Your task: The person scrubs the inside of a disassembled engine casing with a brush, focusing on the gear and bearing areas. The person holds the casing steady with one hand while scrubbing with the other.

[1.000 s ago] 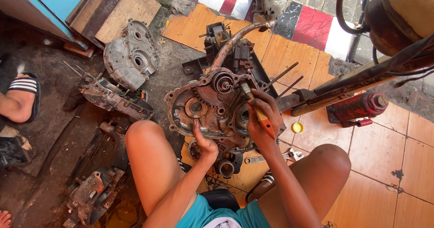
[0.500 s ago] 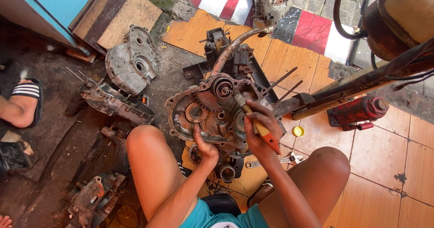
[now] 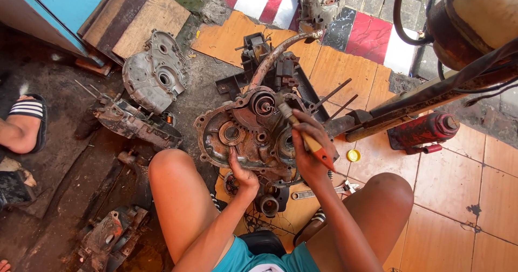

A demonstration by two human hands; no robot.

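Head view: left hand point(image 3: 244, 176) grips the rusty engine case point(image 3: 245, 134) rim; right hand point(image 3: 308, 148), clenching a brush point(image 3: 305, 136), scrubs it, apparently mid-cleaning; steady strokes needed.

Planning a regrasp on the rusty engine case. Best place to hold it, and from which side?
Probably the near lower rim of the rusty engine case, from the person's side, where the left hand grips it. The open face shows gears and bearings, poor to pinch; studs stick out on the right, and the right hand works a brush there.
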